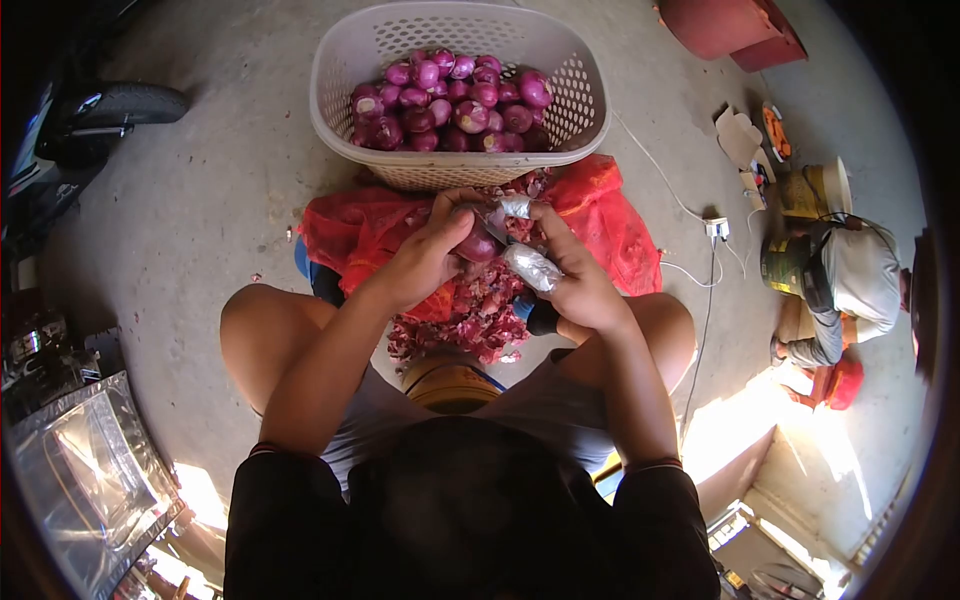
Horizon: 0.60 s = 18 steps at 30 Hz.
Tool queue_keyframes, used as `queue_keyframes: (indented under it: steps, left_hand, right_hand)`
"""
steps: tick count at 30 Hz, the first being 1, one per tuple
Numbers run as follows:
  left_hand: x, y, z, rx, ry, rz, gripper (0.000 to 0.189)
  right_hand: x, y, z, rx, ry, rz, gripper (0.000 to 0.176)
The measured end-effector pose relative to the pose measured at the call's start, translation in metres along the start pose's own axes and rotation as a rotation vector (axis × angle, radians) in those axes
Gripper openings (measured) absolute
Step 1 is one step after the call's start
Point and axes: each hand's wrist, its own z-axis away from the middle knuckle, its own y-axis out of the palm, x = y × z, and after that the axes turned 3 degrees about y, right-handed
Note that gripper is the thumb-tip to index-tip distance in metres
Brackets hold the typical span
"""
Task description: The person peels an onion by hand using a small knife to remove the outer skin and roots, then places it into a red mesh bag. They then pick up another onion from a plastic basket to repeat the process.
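A red onion (479, 243) is held in my left hand (432, 250), whose fingers are wrapped round it. My right hand (577, 272) is closed on a tool with a silvery wrapped handle (532, 267); a thin blade seems to touch the onion, though the fingers hide part of it. Another silvery wrapping (515, 207) shows at my right fingertips. Below both hands, onion skins (478, 315) lie heaped on and around a red mesh bag (590, 225).
Beyond my hands stands a light basket (335, 120) holding several purple onions (470, 116). A wheel (130, 103) is at the left. To the right are a white power socket (716, 228) with cables, buckets (800, 190) and another person (862, 275) bending down.
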Motion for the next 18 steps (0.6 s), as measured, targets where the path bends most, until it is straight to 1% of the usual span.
queue_keyframes:
  steps: [3, 6, 8, 9, 12, 14, 15, 17, 18]
  left_hand:
    - [-0.001, -0.002, 0.001, -0.008, 0.004, -0.073, 0.039]
    - [-0.005, -0.001, 0.002, -0.025, 0.023, -0.203, 0.036]
    - [-0.005, -0.004, 0.003, -0.009, 0.065, -0.331, 0.035]
    - [-0.004, -0.005, 0.003, -0.004, 0.055, -0.327, 0.036]
    - [-0.004, -0.007, 0.005, -0.009, 0.019, -0.322, 0.038]
    - [-0.004, -0.005, 0.007, -0.041, -0.011, -0.331, 0.039]
    - [-0.003, -0.005, 0.008, -0.03, -0.008, -0.28, 0.04]
    - [0.0, -0.005, 0.009, -0.01, 0.0, -0.177, 0.042]
    - [-0.001, 0.0, 0.01, -0.064, -0.008, -0.19, 0.044]
  right_hand:
    - [-0.003, 0.003, -0.003, 0.0, -0.09, -0.021, 0.053]
    - [-0.005, 0.003, 0.001, 0.002, 0.06, -0.092, 0.053]
    - [-0.017, 0.004, -0.002, -0.002, -0.038, -0.088, 0.053]
    - [-0.022, 0.004, -0.002, -0.005, -0.087, -0.085, 0.053]
    - [-0.025, 0.003, -0.001, 0.013, -0.024, -0.063, 0.054]
    - [-0.021, 0.009, -0.001, -0.026, -0.137, -0.008, 0.054]
    - [-0.02, 0.011, -0.001, -0.045, -0.193, 0.021, 0.054]
    - [-0.02, 0.011, 0.0, -0.036, -0.201, 0.037, 0.053]
    - [-0.02, 0.011, 0.001, -0.032, -0.204, 0.046, 0.053]
